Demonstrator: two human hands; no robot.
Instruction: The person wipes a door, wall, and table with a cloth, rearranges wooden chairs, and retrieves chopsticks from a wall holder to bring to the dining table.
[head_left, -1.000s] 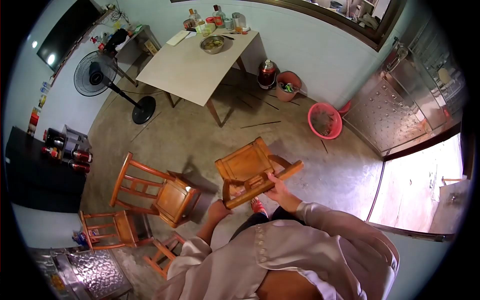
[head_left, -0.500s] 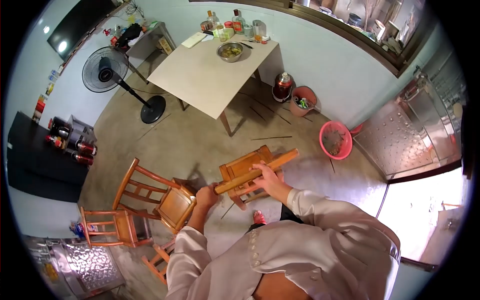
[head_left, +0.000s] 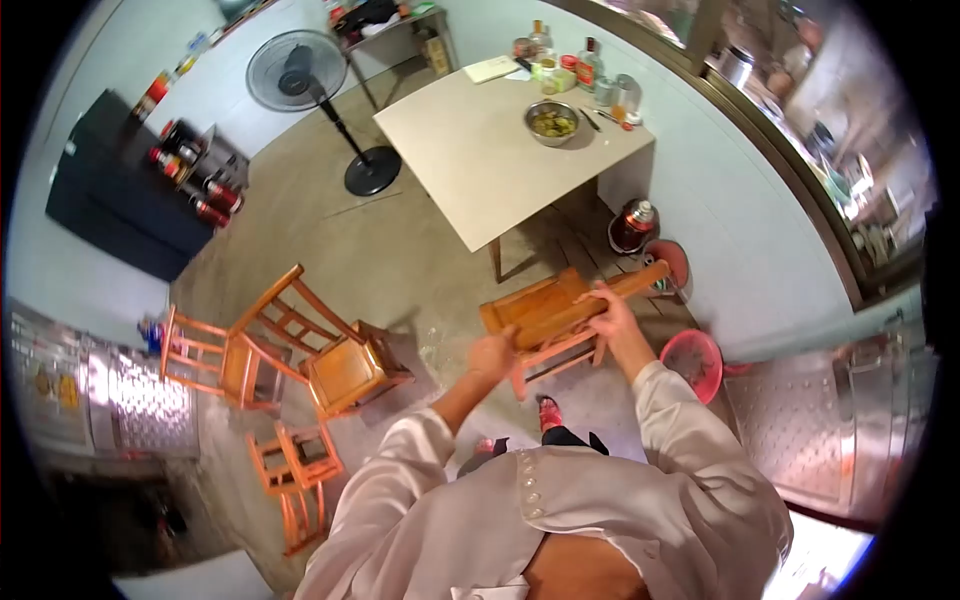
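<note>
A wooden chair (head_left: 530, 301) stands in front of me, its back toward me and its seat showing beyond the thick top rail. My left hand (head_left: 492, 354) is closed round the rail's left end, slightly blurred. Farther right, my right hand (head_left: 612, 318) grips the same rail, fingers over its top. Whether the chair's legs touch the floor, I cannot tell. Past the chair is the pale table (head_left: 450, 150), with a metal bowl of food (head_left: 551, 122) on it.
More wooden chairs (head_left: 345, 375) stand at the left, with small stools (head_left: 295, 458) below them. A standing fan (head_left: 297, 72) is beyond. At the right are a red thermos (head_left: 632, 226), a bucket (head_left: 668, 262) and a pink basin (head_left: 692, 366). Bottles (head_left: 587, 65) stand on the table.
My view has turned, and the table and fan now appear farther right. The held chair has shifted right, away from the other chairs and closer to the table. Both hands stay on its rail.
</note>
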